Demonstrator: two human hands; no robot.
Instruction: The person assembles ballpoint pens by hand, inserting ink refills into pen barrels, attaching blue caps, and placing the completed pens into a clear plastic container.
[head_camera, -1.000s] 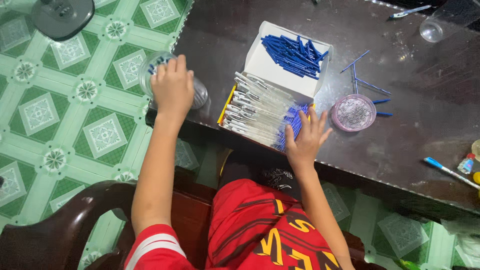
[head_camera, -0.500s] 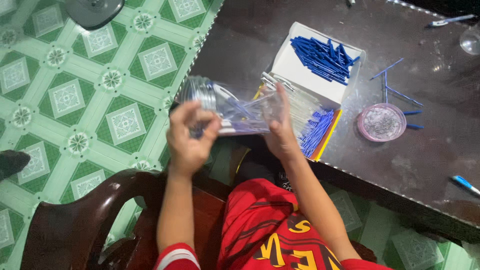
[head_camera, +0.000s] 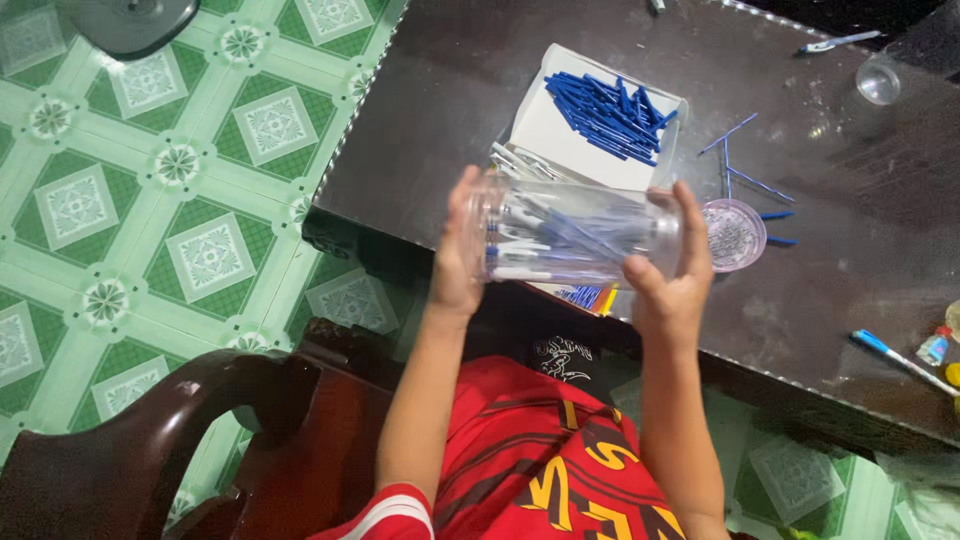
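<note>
White box of blue pen refills (head_camera: 610, 112), pink round lid (head_camera: 733, 233) – dark table (head_camera: 440, 110), wooden chair (head_camera: 150, 450), green tiled floor (head_camera: 150, 200)

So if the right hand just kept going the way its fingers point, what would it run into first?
Probably the white box of blue sticks, which lies just beyond the right hand gripping the clear jar. Depth is unclear, so the hand might pass above it.

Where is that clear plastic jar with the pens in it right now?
In the head view, the clear jar lies sideways in the air between the left hand and right hand, at the near edge of the dark table, just in front of the white box of blue refills.
</note>
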